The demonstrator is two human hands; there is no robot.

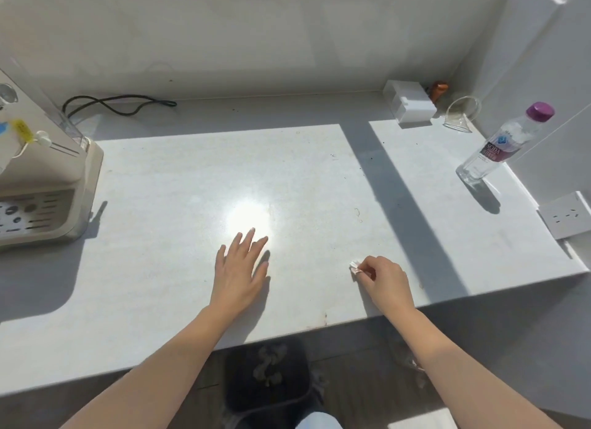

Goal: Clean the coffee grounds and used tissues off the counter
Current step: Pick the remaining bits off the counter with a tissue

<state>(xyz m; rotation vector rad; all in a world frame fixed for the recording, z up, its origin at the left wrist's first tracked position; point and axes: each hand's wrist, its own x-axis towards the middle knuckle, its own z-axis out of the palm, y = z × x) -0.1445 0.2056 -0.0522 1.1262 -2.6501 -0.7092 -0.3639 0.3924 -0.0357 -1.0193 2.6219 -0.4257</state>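
Note:
My right hand [385, 276] pinches a small white tissue wad [354, 266] against the white counter [192, 179] near its front edge. My left hand [241, 264] lies flat on the counter to the left of it, fingers straight and spread, beside a bright sun glare. A few dark coffee specks [371, 156] dot the counter further back, with a faint stain [357, 212] ahead of the tissue. Below the counter edge stands a dark bin [267, 374] with crumpled tissues inside.
A beige coffee machine [41, 172] stands at the left with a black cable [118, 104] behind it. At the back right are a white box [411, 104], a glass jug [462, 115] lying on its side and a soda bottle [502, 144]. A wall socket [567, 217] sits on the right.

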